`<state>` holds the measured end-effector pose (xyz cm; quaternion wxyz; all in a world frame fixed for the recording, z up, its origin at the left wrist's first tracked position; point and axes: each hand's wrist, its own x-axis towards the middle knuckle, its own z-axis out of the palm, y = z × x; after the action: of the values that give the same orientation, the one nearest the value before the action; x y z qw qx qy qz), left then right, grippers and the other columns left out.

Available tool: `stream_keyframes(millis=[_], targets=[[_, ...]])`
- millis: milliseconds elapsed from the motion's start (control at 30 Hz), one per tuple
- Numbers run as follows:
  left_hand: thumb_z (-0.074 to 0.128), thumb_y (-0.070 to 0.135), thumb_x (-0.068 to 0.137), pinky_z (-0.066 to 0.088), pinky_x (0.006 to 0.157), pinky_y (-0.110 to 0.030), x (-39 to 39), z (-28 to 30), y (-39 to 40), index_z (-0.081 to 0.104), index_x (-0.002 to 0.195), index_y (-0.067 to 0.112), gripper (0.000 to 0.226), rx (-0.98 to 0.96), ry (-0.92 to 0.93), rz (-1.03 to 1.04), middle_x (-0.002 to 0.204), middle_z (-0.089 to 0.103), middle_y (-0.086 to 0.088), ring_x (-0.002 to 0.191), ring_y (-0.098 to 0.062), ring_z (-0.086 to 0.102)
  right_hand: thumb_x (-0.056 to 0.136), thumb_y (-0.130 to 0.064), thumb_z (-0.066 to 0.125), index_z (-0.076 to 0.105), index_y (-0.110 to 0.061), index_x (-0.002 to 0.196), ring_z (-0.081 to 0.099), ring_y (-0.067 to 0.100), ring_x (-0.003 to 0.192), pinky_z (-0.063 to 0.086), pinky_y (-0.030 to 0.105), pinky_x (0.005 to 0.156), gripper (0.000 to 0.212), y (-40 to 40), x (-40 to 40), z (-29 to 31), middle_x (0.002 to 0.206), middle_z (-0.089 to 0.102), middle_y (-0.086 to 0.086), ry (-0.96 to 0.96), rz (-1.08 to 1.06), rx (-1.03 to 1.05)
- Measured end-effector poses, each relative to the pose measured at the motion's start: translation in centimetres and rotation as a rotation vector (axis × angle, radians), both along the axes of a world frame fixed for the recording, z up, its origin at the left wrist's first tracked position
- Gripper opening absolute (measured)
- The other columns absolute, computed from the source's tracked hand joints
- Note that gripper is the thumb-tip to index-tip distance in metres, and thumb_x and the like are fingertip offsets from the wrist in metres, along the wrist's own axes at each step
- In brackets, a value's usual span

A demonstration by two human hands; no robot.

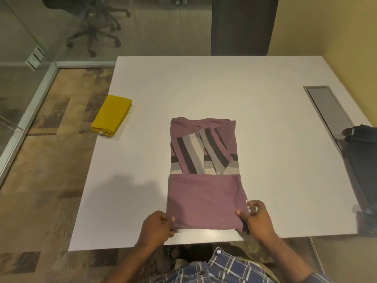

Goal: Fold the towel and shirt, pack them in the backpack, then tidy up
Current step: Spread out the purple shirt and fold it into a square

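Shirt-folding step in hand. The shirt [204, 170], mauve with grey, dark and cream stripes, lies lengthwise in the middle of the white table [204, 82], sides and sleeves already turned in so it forms a narrow strip; its near end is doubled up into a plain mauve panel covering the near part. Left hand [157, 225] pinches the near-left corner of that panel, thumb on top, fingers curled beneath. Right hand [255, 219] pinches the near-right corner the same way, thumb pressed on the cloth, other fingers curled at the edge. Both grips sit at the fold line close to the table's near edge. The yellow towel [111, 116] lies folded at the far left, by the table's left edge, well apart from the shirt. A dark backpack [361, 160] rests at the right edge, only partly in view; whether it is open cannot be told. Judgement: towel done, shirt midway. Next move probably calls for carrying both corners together toward the collar, level, so the edges line up and the tucked sleeves do not slip out.
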<state>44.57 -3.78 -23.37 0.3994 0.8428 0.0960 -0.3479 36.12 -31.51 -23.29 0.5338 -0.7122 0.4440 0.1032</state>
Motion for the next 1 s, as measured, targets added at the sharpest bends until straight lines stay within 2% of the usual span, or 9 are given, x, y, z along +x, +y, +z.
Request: stream_keyframes(millis=[100,200,367,533,633,700,833,900,1000], targets=[[0.061,0.021,0.096,0.059,0.062,-0.029,0.0,1.7,0.1,0.051,0.103,0.021,0.012,-0.144,-0.025,0.14,0.088,0.071,-0.012,0.067,-0.024,0.071,0.094,-0.013,0.065,0.044,-0.019,0.115,0.065,0.026,0.051,0.05,0.026,0.044,0.03,0.4,0.0,1.8,0.081,0.07,0.016,-0.119,0.002,0.011],[0.057,0.014,0.098,0.056,0.061,-0.022,0.7,3.2,-0.1,0.062,0.102,0.022,0.01,-0.215,-0.056,0.19,0.095,0.072,-0.007,0.065,-0.017,0.07,0.097,-0.013,0.059,0.058,-0.014,0.108,0.059,0.02,0.048,0.046,0.027,0.044,0.011,0.0,0.7,3.4,0.069,0.069,0.017,-0.181,0.044,0.061],[0.062,-0.013,0.081,0.057,0.075,-0.021,2.9,5.3,0.3,0.07,0.106,0.025,0.047,-0.354,-0.011,0.104,0.104,0.072,0.002,0.088,-0.017,0.071,0.099,-0.011,0.055,0.069,-0.017,0.103,0.057,0.022,0.051,0.044,0.031,0.047,0.016,-1.4,2.4,6.0,0.067,0.066,0.014,-0.236,0.091,0.131],[0.07,-0.011,0.077,0.054,0.077,-0.016,5.8,5.8,0.3,0.068,0.105,0.036,0.055,-0.296,-0.186,-0.043,0.094,0.074,0.016,0.08,-0.007,0.069,0.093,-0.009,0.063,0.077,-0.019,0.104,0.059,0.017,0.07,0.047,0.027,0.061,0.02,-3.3,4.5,7.0,0.093,0.072,0.005,-0.223,0.168,0.278],[0.076,-0.002,0.079,0.053,0.08,-0.015,7.8,5.7,-0.3,0.072,0.097,0.038,0.044,-0.236,-0.31,-0.051,0.091,0.073,0.025,0.079,0.001,0.068,0.079,0.003,0.076,0.066,-0.024,0.126,0.066,0.017,0.097,0.054,0.033,0.083,0.055,-5.1,5.6,7.3,0.119,0.069,-0.005,-0.227,0.316,0.399],[0.076,0.005,0.081,0.053,0.079,-0.015,9.4,5.8,-1.0,0.074,0.093,0.034,0.032,-0.204,-0.389,-0.056,0.089,0.072,0.024,0.083,0.001,0.067,0.073,0.013,0.068,0.063,-0.024,0.128,0.064,0.018,0.096,0.054,0.032,0.084,0.066,-5.8,6.6,7.4,0.117,0.068,-0.003,-0.223,0.412,0.327],[0.074,0.008,0.084,0.046,0.074,-0.016,13.1,6.2,-3.0,0.071,0.093,0.022,0.018,-0.139,-0.544,-0.106,0.094,0.064,0.01,0.089,-0.008,0.061,0.083,0.015,0.057,0.071,-0.014,0.097,0.058,0.017,0.075,0.049,0.018,0.066,0.035,-6.4,9.7,7.8,0.079,0.067,0.003,-0.255,0.362,0.082],[0.071,0.011,0.087,0.045,0.08,-0.018,14.9,6.3,-4.1,0.066,0.096,0.021,0.014,-0.153,-0.518,-0.078,0.102,0.063,0.004,0.096,-0.012,0.06,0.086,0.006,0.061,0.072,-0.016,0.085,0.057,0.012,0.075,0.044,0.011,0.066,0.024,-7.0,11.5,7.6,0.083,0.067,0.007,-0.286,0.356,-0.059],[0.066,0.021,0.093,0.05,0.085,-0.026,17.8,5.6,-5.8,0.064,0.1,0.021,0.008,-0.175,-0.482,-0.008,0.104,0.067,0.004,0.1,-0.015,0.061,0.086,-0.009,0.072,0.066,-0.027,0.075,0.053,0.01,0.082,0.039,0.015,0.069,0.022,-8.0,14.3,6.8,0.091,0.056,0.004,-0.304,0.319,-0.26]])
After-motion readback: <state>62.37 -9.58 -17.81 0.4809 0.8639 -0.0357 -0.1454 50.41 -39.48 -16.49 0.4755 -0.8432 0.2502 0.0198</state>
